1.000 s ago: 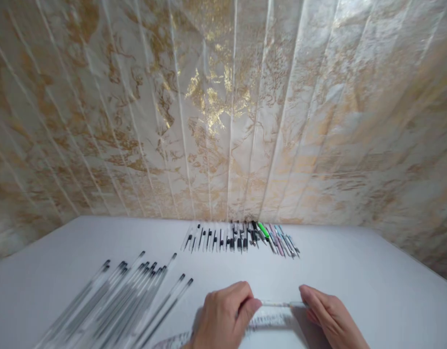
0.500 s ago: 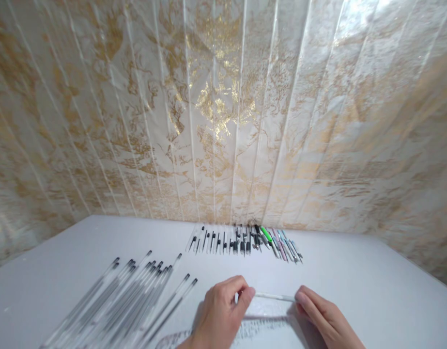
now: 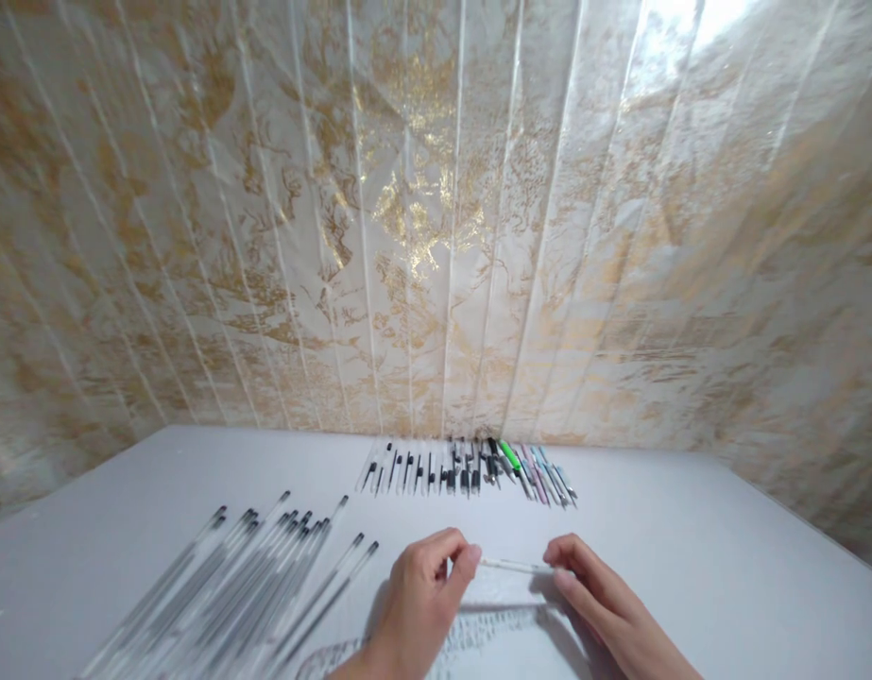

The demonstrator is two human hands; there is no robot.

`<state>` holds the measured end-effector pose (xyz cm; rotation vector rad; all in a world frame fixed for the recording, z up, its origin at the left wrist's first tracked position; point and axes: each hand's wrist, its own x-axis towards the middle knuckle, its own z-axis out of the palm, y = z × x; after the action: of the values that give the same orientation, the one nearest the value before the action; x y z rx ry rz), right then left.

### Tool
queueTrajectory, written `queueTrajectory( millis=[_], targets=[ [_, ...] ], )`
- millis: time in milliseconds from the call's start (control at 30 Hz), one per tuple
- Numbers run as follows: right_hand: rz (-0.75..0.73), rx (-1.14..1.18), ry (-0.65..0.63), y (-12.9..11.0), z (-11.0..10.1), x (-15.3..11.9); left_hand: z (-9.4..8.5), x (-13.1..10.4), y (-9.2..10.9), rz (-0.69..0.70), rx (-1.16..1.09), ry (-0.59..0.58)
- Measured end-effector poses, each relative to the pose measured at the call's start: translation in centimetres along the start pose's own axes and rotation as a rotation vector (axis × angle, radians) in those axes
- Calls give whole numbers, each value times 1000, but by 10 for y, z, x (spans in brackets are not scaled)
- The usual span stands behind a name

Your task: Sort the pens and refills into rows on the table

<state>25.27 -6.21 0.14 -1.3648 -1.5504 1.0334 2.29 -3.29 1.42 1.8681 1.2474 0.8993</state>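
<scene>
Low in the head view, a slim white pen (image 3: 515,566) is stretched level between my two hands. My left hand (image 3: 427,587) pinches its left end between thumb and forefinger. Thumb and fingers of my right hand (image 3: 597,597) close around the pen's right end, hiding its tip. Beneath the hands lies a sheet of paper (image 3: 488,631) with rows of dark marks, partly covered by my left hand.
To the left, several long grey refills with black ends (image 3: 255,581) lie slanted on the white table (image 3: 691,529). A row of pens (image 3: 436,472), including a bright green one (image 3: 510,455), lies near the gold-patterned curtain (image 3: 407,331).
My right hand has shifted left towards my left hand, so a shorter stretch of the pen shows between them. The whole view has moved slightly.
</scene>
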Motion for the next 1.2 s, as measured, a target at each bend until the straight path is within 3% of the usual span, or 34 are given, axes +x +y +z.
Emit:
queueTrajectory(
  millis=[133, 233, 367, 633, 867, 967, 1133, 1200],
  targets=[
    [51, -91, -70, 0, 3, 0, 1, -1, 1, 26, -4, 4],
    [0, 6, -93, 2, 2, 1, 2, -2, 2, 49, -12, 6],
    [59, 34, -131, -3, 1, 2, 1, -3, 5, 45, -29, 15],
    [34, 35, -107, -5, 5, 5, 0, -4, 8, 38, -18, -7],
    [135, 196, -110, 4, 2, 10, 5, -5, 9, 192, 97, -176],
    [169, 258, -106, 0, -2, 9, 6, -5, 10, 196, 99, -206],
    [207, 601, -17, -15, 4, -2, 10, -6, 8, 228, 21, -204],
    [191, 580, -45, -19, 9, -5, 14, -8, 6, 271, -21, -218]
  ],
)
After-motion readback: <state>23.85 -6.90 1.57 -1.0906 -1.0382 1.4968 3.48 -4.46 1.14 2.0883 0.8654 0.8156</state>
